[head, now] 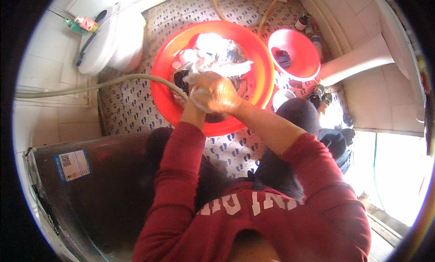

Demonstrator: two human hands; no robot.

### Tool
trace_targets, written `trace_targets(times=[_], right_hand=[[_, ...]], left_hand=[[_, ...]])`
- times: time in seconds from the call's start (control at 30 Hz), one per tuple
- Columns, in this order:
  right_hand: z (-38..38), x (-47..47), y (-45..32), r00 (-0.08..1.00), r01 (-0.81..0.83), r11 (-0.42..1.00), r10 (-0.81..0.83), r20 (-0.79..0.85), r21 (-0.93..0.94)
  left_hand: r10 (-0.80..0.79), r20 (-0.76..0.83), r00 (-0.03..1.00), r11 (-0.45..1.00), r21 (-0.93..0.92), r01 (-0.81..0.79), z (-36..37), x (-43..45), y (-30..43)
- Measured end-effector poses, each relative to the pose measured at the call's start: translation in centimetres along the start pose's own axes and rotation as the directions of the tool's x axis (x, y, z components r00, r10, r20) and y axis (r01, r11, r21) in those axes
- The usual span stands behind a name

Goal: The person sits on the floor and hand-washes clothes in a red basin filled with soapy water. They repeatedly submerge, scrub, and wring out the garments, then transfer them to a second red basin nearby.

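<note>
Both my hands are together over the near part of a large red plastic basin [263, 75], gripping wet white cloth between them. My right hand [217, 92] lies on top, its fingers curled over the cloth. Partly covered by it, my left hand [199, 98] is closed around the same cloth, which shows between the fingers. Beyond them a heap of white laundry [214, 54] fills the middle of the basin, with some dark and pinkish pieces around it. A pale hose [136, 77] comes in from the left over the rim, and its end is hidden near my left wrist.
Right of the basin stands a smaller pink-red bucket [302, 54] with a dark cloth inside, and a small white container [283, 98]. Bottles [301, 22] line the right wall. A white toilet [125, 41] is at upper left, a dark appliance [102, 201] at lower left.
</note>
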State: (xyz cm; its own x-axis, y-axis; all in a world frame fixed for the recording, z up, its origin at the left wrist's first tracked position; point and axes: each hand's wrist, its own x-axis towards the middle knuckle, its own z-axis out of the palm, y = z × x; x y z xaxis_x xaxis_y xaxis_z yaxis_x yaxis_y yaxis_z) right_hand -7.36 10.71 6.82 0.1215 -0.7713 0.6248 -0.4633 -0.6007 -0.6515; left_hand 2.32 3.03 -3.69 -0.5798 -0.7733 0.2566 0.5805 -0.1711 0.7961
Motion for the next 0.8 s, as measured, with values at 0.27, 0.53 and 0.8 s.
trace_targets(times=[0.27,0.53,0.8], right_hand=[[-4.6,-0.3,11.5,0.715,-0.566,0.683,0.686,-0.139,0.462],[-1.2,-0.4,5.3,0.710,-0.704,0.709,0.705,-0.004,-0.042],[3.1,-3.0,1.0,0.807,-0.552,0.819,0.572,-0.150,0.156]], left_hand=[[-0.407,-0.370,0.835,0.858,-0.468,0.211,8.1,3.3,0.1],[-0.018,-0.066,0.998,0.985,-0.170,0.006,4.4,0.7,-2.1],[-0.266,-0.395,0.880,0.820,-0.572,-0.009,2.0,-1.4,-2.5]])
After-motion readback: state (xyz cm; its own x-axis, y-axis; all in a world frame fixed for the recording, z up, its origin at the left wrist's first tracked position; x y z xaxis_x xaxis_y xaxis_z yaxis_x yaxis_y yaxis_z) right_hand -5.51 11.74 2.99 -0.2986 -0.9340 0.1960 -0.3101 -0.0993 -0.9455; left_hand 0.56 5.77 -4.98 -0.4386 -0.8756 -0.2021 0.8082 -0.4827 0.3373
